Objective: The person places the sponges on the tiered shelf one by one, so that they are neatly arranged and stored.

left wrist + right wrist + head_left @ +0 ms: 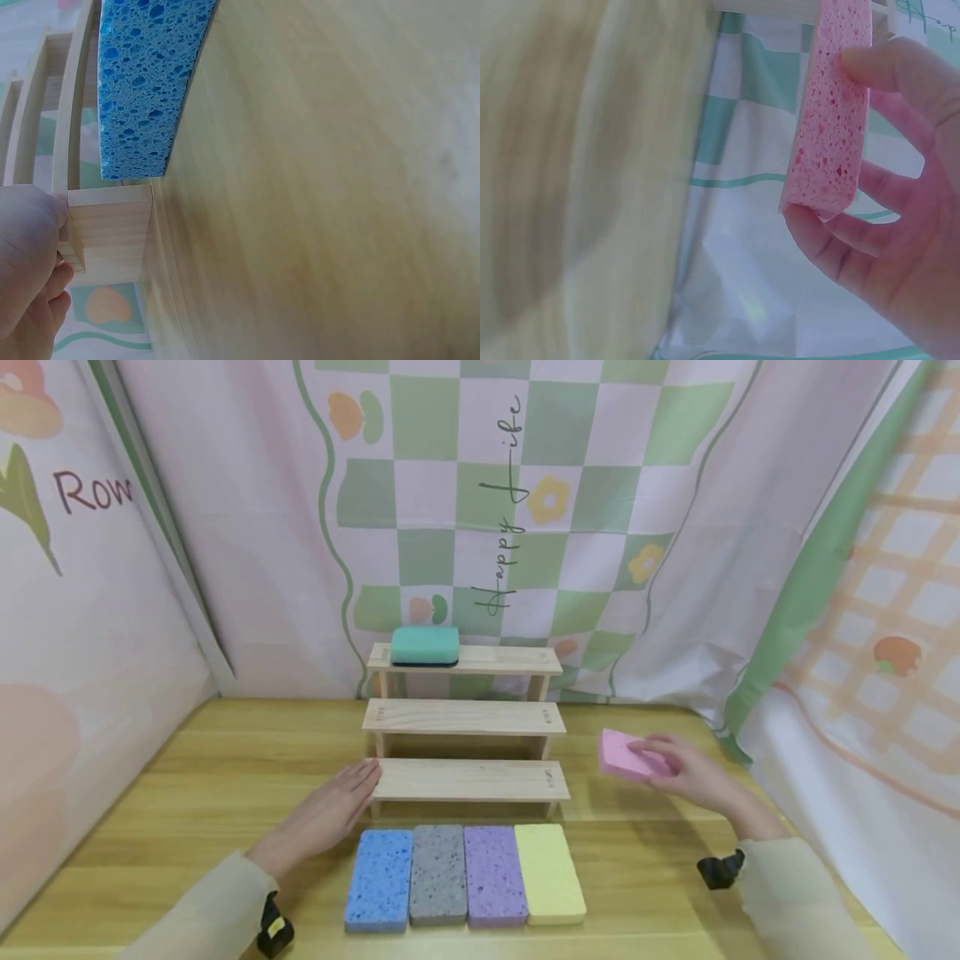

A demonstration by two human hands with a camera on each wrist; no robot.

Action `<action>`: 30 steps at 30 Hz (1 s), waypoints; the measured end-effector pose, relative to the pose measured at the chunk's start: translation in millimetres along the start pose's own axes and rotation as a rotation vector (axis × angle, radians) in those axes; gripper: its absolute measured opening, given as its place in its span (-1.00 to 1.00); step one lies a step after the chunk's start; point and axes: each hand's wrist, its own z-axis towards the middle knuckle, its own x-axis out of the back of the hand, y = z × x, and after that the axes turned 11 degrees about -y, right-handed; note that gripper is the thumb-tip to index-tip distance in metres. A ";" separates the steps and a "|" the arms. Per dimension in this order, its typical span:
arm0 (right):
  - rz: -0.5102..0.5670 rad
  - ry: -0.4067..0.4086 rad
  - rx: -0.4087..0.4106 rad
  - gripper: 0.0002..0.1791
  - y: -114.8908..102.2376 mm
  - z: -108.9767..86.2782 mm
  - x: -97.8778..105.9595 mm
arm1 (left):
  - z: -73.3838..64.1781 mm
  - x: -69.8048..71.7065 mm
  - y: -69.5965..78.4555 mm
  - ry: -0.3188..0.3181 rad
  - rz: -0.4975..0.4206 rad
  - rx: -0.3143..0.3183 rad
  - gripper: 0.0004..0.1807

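One teal block (424, 645) shelved, pink sponge (619, 755) held

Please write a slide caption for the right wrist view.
Right hand gripping a pitted pink sponge, wood-grain tabletop filling the left side of the picture.

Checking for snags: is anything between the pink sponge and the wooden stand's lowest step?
Nothing visible stands between the pink sponge, held in the right hand, and the lowest step. The left hand touches its left end, and the row of sponges lies in front, off that path.
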 end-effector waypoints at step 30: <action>-0.079 0.000 -0.077 -0.45 -29.1 42.9 41.1 | -0.3 -0.9 0.0 0.010 0.002 0.002 -0.53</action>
